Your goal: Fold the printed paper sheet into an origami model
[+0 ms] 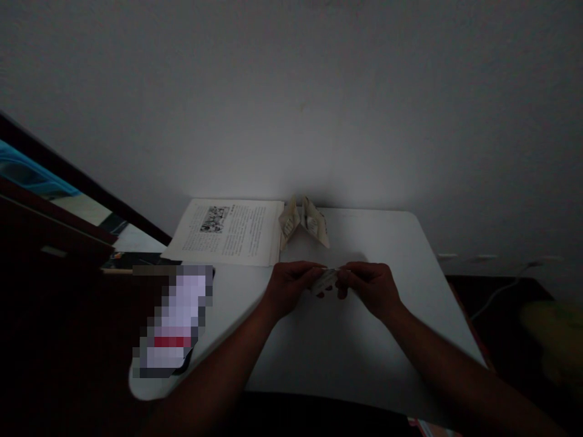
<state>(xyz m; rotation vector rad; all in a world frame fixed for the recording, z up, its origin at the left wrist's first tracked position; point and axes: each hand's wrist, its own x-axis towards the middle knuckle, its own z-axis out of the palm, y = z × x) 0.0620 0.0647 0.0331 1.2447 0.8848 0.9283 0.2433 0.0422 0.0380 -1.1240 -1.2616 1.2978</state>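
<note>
My left hand (295, 284) and my right hand (368, 284) meet over the middle of a white table (319, 358). Between them they pinch a small piece of folded paper (324, 280), with faint printed lines on it. Both hands have their fingers closed on its edges, and much of the paper is hidden behind the fingers. Just beyond the hands stands a folded paper shape (315, 223) made of printed paper, with open pockets facing me.
A stack of printed sheets (246, 237) lies at the table's back left, against the wall (291, 109). Closer on the left edge is a pixelated, phone-like object (177, 315). Dark furniture (45, 261) borders the left side; a pale cable (496, 292) hangs on the right.
</note>
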